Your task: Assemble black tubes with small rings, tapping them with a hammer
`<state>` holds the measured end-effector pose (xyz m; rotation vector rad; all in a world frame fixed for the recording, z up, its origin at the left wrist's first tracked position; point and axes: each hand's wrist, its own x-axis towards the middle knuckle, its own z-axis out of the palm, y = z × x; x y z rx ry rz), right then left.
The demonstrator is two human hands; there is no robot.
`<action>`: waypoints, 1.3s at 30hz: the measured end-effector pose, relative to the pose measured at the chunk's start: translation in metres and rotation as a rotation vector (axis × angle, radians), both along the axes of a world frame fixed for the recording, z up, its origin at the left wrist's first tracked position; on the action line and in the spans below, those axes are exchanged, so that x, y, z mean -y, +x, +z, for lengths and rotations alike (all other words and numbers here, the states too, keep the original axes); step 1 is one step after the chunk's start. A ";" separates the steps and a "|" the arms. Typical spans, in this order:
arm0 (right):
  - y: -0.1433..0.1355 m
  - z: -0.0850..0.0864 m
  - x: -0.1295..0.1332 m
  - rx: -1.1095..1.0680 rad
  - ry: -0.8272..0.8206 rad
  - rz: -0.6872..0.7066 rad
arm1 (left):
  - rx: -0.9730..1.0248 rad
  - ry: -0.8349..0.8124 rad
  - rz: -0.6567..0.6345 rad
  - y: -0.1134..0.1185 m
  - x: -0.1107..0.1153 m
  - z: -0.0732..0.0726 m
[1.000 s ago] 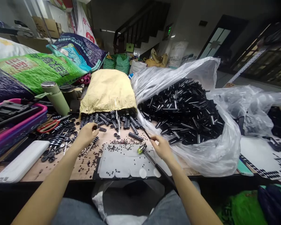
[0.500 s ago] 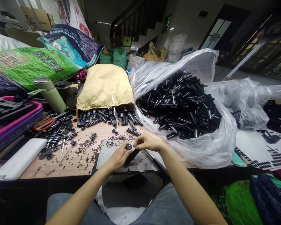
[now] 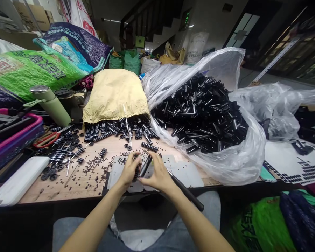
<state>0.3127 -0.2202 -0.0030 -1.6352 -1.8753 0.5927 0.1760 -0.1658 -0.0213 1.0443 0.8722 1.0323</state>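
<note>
Above the pale mat, my left hand is closed around a short stack of black discs, partly hidden by the fingers. Thumb and fingers of my right hand grip a shiny black tube-like part close beside that stack. Whether the two pieces touch, I cannot tell. A long tool with a black handle lies on the mat's right side, its end over the table edge. Tiny dark rings are scattered left of the mat. A ridged black roll lies just beyond my hands.
A clear plastic bag spills black parts at the right. Behind my hands sits a yellow sack with ridged rolls at its mouth. Red-handled scissors, a white box, a green flask and a pink-rimmed basket stand left.
My right hand has turned and now grips the black part from its right side, with thumb and fingers further apart. The part stands out more between my hands. The view has shifted slightly.
</note>
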 end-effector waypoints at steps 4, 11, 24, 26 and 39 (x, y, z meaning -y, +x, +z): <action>0.037 -0.015 0.021 -0.054 -0.090 0.141 | 0.095 -0.092 -0.034 -0.011 0.003 0.003; 0.037 0.006 0.026 -0.165 0.106 0.133 | 0.135 -0.290 -0.075 -0.001 0.016 0.021; -0.004 0.005 0.018 -0.181 0.074 0.271 | 0.085 -0.408 -0.024 0.013 0.030 0.031; -0.007 0.004 0.019 -0.218 0.045 0.227 | 0.072 -0.417 -0.034 0.015 0.029 0.029; -0.019 -0.032 0.018 -0.158 0.185 -0.050 | -0.581 0.411 -0.050 0.012 0.034 0.001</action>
